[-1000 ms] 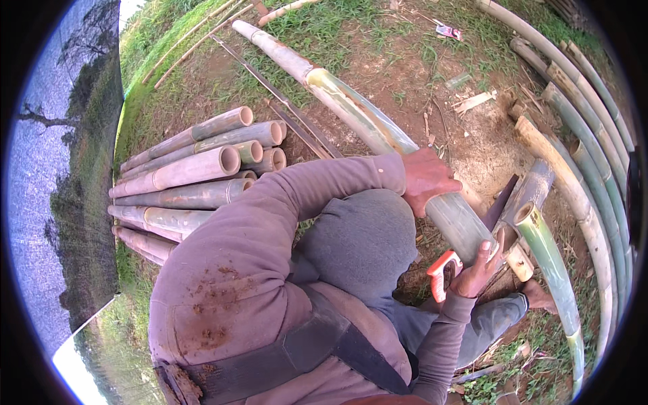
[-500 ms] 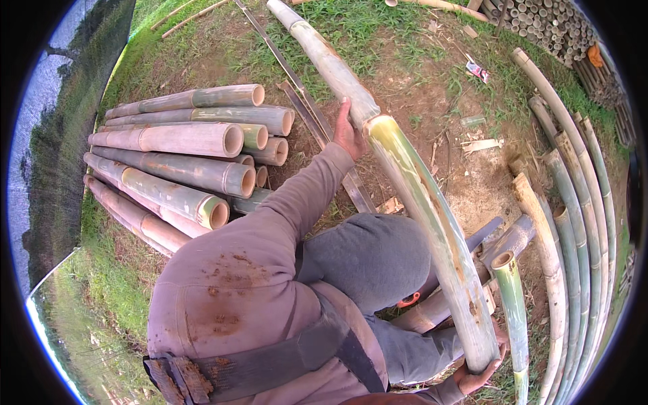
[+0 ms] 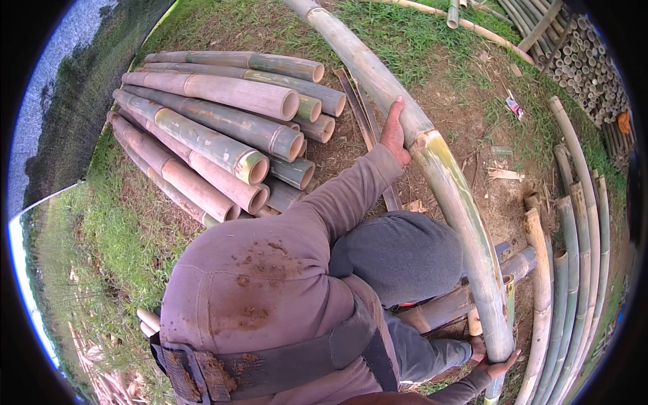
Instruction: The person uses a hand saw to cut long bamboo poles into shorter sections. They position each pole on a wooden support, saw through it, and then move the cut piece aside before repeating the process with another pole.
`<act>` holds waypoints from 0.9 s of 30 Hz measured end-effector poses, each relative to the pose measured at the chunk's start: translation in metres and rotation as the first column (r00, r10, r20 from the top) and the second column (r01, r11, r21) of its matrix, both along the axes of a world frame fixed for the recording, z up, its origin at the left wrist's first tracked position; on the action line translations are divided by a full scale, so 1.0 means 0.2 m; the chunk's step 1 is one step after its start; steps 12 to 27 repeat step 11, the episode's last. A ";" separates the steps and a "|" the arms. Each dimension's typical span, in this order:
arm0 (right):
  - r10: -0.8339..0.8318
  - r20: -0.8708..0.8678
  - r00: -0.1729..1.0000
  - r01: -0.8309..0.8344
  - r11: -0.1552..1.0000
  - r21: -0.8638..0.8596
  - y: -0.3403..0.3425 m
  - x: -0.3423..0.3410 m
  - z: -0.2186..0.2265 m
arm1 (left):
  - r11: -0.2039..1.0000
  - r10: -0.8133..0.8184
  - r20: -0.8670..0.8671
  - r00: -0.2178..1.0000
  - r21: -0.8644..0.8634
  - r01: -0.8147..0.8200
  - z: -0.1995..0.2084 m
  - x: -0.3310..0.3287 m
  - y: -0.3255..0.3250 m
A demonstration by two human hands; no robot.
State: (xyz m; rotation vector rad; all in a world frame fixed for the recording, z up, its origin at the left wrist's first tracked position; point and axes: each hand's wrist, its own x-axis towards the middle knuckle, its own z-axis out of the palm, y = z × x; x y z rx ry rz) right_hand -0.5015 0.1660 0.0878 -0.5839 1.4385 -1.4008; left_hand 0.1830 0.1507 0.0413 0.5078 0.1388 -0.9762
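Observation:
A long, curved bamboo pole (image 3: 459,209), green and tan, runs from the top centre down to the lower right, across my grey-trousered knee (image 3: 398,256). My left hand (image 3: 394,132) reaches forward in a brown sleeve and grips the pole's side just above a node. My right hand (image 3: 495,363) is at the lower right, cupped under the pole's cut near end with fingers spread around it. Mud stains mark my brown shirt.
A stack of thick cut bamboo sections (image 3: 223,128) lies to the left on bare dirt. Several long poles (image 3: 574,256) curve along the right. A bundle of thin canes (image 3: 587,67) sits top right. Short bamboo pieces (image 3: 445,307) lie under my knee; split strips (image 3: 358,108) lie beside the stack.
The long pole has been lifted across my knee, with my left hand sliding farther up it and my right hand moving to its end. The red-handled tool from one second ago is out of sight.

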 end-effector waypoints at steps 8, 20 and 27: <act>0.375 0.078 0.924 -0.372 0.927 -0.051 -0.54 0.71 0.06 | 0.925 0.379 0.181 0.907 -0.077 -0.371 0.34 0.57 0.63; 0.645 0.148 0.749 -0.645 0.762 -0.058 -0.62 1.11 0.16 | 0.865 0.500 0.178 0.847 -0.068 -0.497 0.40 0.93 0.94; 0.645 0.148 0.749 -0.645 0.762 -0.058 -0.62 1.11 0.16 | 0.865 0.500 0.178 0.847 -0.068 -0.497 0.40 0.93 0.94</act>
